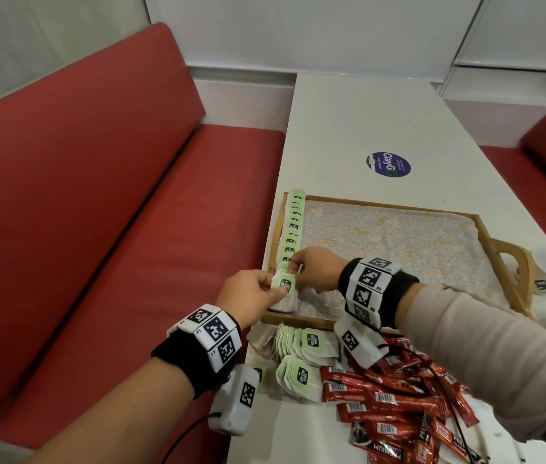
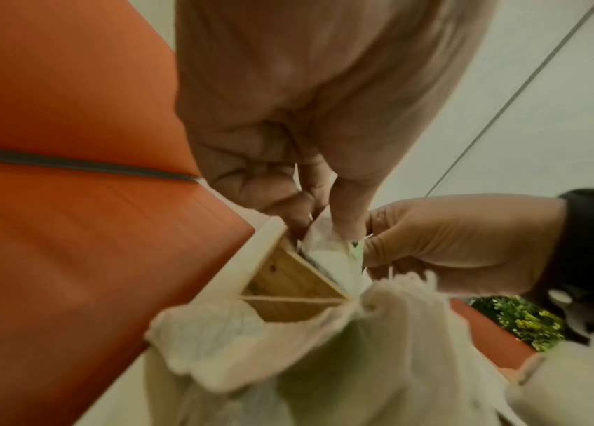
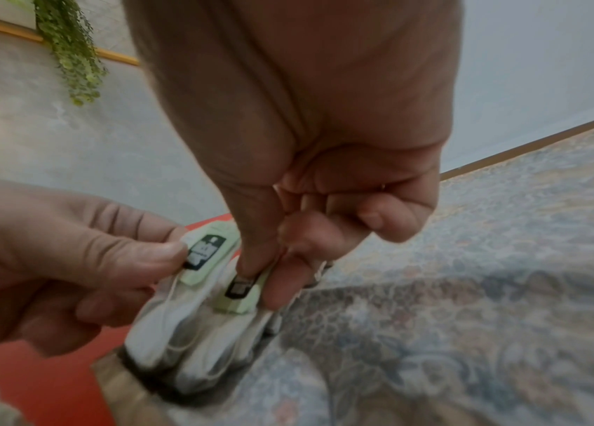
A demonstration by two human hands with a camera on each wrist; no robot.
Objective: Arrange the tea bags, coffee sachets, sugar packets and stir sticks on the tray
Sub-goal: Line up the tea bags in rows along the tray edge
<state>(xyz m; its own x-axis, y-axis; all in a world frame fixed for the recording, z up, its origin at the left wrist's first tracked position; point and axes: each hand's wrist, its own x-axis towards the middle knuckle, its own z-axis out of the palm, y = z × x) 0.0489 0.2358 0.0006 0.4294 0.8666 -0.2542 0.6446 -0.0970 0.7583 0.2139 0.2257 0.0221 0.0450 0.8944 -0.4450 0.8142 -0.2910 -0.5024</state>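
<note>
White table (image 1: 365, 122), red bench (image 1: 80, 195) alongside. Tea bag (image 1: 285, 291) is pinched by left hand (image 1: 251, 296) at tray (image 1: 382, 204) near corner; neighbouring bag's tag (image 3: 238, 291) is pinched by right hand (image 1: 318, 267). Row of bags (image 1: 293, 226) is stood along left wall. Loose bags (image 1: 298, 356) and sachets (image 1: 395, 396) are heaped beside.

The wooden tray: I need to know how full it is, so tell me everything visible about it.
The wooden tray is a light-wood rectangle with a cut-out handle at its right end, flat on the white table. A floral cloth lines it. Green-tagged tea bags stand along its left wall; both hands work at the row's near end.
</note>
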